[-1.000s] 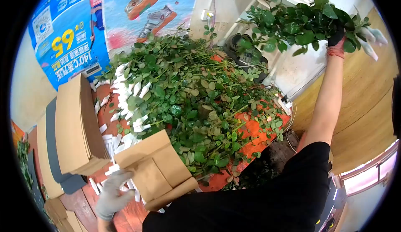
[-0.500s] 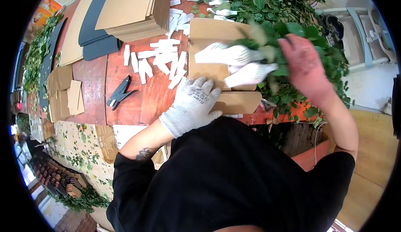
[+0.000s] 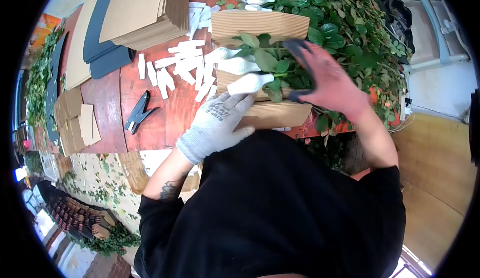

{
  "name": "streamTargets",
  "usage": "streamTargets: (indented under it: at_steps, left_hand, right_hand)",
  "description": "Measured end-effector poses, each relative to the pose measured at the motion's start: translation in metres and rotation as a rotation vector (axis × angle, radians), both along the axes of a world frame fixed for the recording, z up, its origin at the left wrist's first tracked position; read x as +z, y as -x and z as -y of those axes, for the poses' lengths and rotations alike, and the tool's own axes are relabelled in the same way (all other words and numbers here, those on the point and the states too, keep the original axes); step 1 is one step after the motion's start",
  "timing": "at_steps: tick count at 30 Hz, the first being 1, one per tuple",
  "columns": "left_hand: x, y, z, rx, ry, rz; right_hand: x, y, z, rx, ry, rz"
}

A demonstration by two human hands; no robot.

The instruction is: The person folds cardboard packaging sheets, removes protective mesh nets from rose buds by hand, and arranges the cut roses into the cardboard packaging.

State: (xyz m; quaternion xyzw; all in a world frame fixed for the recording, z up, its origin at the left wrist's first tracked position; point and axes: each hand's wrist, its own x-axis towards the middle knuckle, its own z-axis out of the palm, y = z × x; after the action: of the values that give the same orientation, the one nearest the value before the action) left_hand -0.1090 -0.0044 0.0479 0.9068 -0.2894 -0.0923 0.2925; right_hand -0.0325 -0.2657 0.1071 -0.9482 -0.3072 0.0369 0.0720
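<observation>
Several flowers with white net sleeves (image 3: 251,83) over their heads lie on a sheet of corrugated cardboard (image 3: 260,25), their leafy stems pointing right. My left hand (image 3: 220,120), in a grey knitted glove, rests on the cardboard's near flap (image 3: 277,115) with its fingers extended, fingertips beside the closest sleeved head. Over the stems, my right hand (image 3: 327,80) wears a pink glove with dark fingertips. Its thumb and fingers are spread wide, and leaves (image 3: 267,59) show by its fingers. The palm side is mostly hidden.
A black stapler (image 3: 141,113) and scattered white paper strips (image 3: 185,63) lie on the red table (image 3: 112,108). Behind stand stacked cardboard sheets (image 3: 145,13). Leafy stems (image 3: 350,33) with more sleeved heads (image 3: 260,0) are heaped back right. A folding chair (image 3: 435,33) stands at right.
The sleeved flowers have come down onto the cardboard, shifted left. My right hand has moved left and its fingers have spread. My left hand stays flat near the cardboard's front.
</observation>
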Motion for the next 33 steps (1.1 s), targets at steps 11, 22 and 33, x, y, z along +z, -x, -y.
streamTargets:
  at_steps: [11,22,33]
  left_hand:
    - [0.035,-0.037,-0.02,0.423,0.223,0.067]
    - [0.001,-0.072,0.001,0.057,-0.051,0.02]
    - [-0.001,-0.069,-0.003,0.069,0.011,0.015]
  right_hand:
    - [-0.039,0.004,-0.015,0.28,0.157,-0.01]
    - [-0.019,-0.003,-0.011,0.361,0.08,0.171]
    - [0.182,-0.055,0.227,-0.587,-0.995,0.846]
